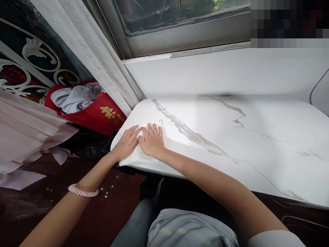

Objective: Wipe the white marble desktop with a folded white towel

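Observation:
A white cloth (136, 155) lies flat at the left end of a white marbled tabletop (218, 130), its lower corner at the front edge. Flat on the cloth's left part rests my left hand (127, 142), fingers stretched out and a little apart. Beside it my right hand (152, 139) presses on the cloth with spread fingers, its thumb close to the left hand's fingers. Neither hand grips the cloth. A pink coil band (82, 191) circles my left wrist.
Left of the table stands a red bag (96, 115) holding grey fabric, below a pale curtain (102, 51). Pink drapery (28, 130) hangs at the far left. Behind the tabletop are a white wall (205, 75) and a window frame (185, 37). A dark cable (317, 85) runs at the right.

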{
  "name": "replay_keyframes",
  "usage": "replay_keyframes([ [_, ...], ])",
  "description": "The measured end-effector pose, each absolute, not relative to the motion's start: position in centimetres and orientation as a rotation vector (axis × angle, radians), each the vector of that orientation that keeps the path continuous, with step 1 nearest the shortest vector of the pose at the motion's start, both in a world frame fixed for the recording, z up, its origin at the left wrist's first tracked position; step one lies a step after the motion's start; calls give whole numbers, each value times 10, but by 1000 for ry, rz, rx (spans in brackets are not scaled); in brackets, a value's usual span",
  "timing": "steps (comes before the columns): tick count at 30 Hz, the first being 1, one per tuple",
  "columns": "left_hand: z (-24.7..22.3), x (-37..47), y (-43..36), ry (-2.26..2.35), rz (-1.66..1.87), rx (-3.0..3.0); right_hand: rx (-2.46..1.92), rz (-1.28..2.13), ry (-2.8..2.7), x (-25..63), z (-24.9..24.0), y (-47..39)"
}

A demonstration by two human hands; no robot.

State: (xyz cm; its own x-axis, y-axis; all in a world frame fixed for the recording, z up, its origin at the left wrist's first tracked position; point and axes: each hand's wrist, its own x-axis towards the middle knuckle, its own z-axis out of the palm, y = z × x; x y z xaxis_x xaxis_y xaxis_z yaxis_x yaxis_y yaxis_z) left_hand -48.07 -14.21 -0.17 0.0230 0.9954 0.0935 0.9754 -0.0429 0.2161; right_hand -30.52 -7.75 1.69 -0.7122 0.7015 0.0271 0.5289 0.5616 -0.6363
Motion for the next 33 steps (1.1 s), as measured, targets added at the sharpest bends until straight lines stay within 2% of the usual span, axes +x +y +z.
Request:
replay_keyframes([
  [7, -2, -494, -35, 2085, 386, 2233, -1156, 497, -2438, -333, 4, 0],
  [17, 2, -470, 81, 2134, 319, 2221, -1264, 390, -2487, -322, 5, 111],
  [25, 2, -452, 85, 2242, 319, 2137, -1266, 342, -2496, -312, 3, 118],
  [33, 6, -415, 39, 2226, 244, 2157, -1283, 277, -2512, -277, 0, 76],
])
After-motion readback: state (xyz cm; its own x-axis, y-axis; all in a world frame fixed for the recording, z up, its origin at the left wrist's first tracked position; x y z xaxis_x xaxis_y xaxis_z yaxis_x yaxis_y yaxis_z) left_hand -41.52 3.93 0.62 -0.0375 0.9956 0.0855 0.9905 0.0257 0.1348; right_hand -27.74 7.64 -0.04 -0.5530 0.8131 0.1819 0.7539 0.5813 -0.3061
